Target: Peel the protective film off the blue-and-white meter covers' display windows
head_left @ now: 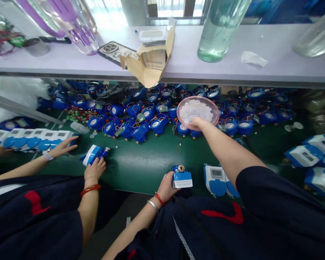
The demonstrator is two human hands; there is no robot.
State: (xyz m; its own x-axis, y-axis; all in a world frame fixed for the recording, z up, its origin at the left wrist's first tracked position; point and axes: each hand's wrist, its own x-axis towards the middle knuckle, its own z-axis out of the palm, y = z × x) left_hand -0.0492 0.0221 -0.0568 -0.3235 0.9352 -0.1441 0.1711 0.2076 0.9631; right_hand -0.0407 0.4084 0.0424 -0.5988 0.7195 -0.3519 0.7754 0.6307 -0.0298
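My left hand (166, 187) is closed around a blue and white water meter (182, 180) with a brass threaded port, near the table's front edge. Out in front, my right hand (198, 122) reaches into a round pink bowl (217, 115) of small translucent plastic caps (196, 108). Its fingers are bent together at the caps, and their tips are hidden. More finished-looking meters (216, 178) stand beneath my right forearm.
At left, a co-worker's hand (96, 167) holds another meter (93, 154); the other hand (63, 147) is by a meter row (40, 139). Several open blue meter bodies (139, 131) with wires crowd the green table (141, 162) under a shelf (184, 70). Meters (306, 155) lie right.
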